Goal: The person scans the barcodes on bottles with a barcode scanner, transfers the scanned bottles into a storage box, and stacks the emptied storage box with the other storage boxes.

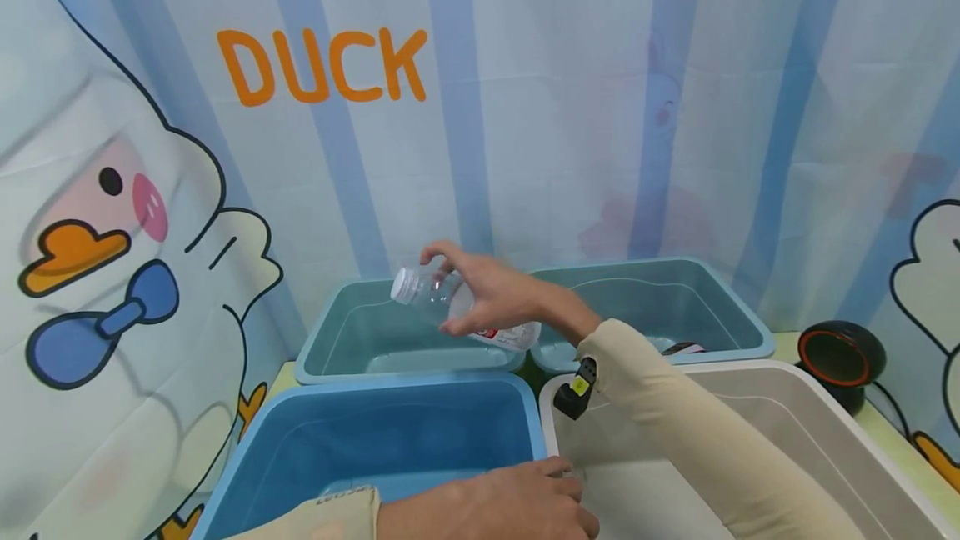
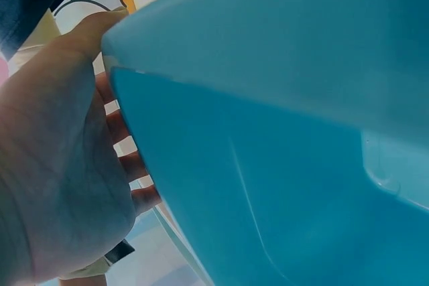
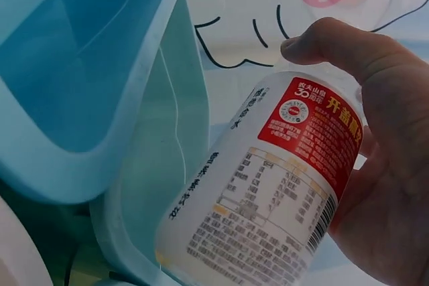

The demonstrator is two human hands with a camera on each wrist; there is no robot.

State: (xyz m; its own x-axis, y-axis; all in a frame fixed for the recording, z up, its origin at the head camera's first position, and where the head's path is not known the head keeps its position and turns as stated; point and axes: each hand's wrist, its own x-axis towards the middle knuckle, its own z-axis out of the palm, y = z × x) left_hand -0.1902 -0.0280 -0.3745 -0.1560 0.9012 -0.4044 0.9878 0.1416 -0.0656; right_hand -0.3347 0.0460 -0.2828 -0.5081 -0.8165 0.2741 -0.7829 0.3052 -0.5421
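In the head view my right hand (image 1: 491,286) grips a clear plastic bottle (image 1: 431,294) over the back left teal bin (image 1: 360,377). The bottle lies tilted, its white cap toward the left. A white label (image 3: 248,212) with a red patch and printed text shows up close in the right wrist view, thumb across the bottle's upper part. My left hand (image 1: 495,507) is at the near right side of the blue bin (image 1: 390,386), fingers loosely bent above the white bin (image 1: 757,369). In the left wrist view its fingers lie beside the blue bin's edge.
At the back right stands a second teal bin (image 1: 761,332) with a small dark item (image 1: 682,348) inside. A black round device (image 1: 842,357) with a cable sits right of it on the yellowish table. Behind hangs a striped duck-print curtain (image 1: 555,107).
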